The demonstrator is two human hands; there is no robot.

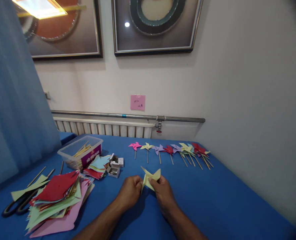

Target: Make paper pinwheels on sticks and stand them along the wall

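Pale yellow paper (149, 175) is sitting between our two hands, over the blue bench (193, 206), with folded points standing out from it. Our left hand (130, 190) is pinching its left side, and our right hand (165, 192) is gripping the right, its thumb pressing on the face; what the fingers behind are doing, we cannot tell. We are apparently shaping the folds, so we should probably be curving each point softly rather than creasing it flat, pinning gathered tips under the right thumb so none is springing loose. We should also be pressing lightly, since such paper is likely wrinkling easily. Pinwheels (168, 149) lying farther back are offering us a guide for spacing the blades evenly.
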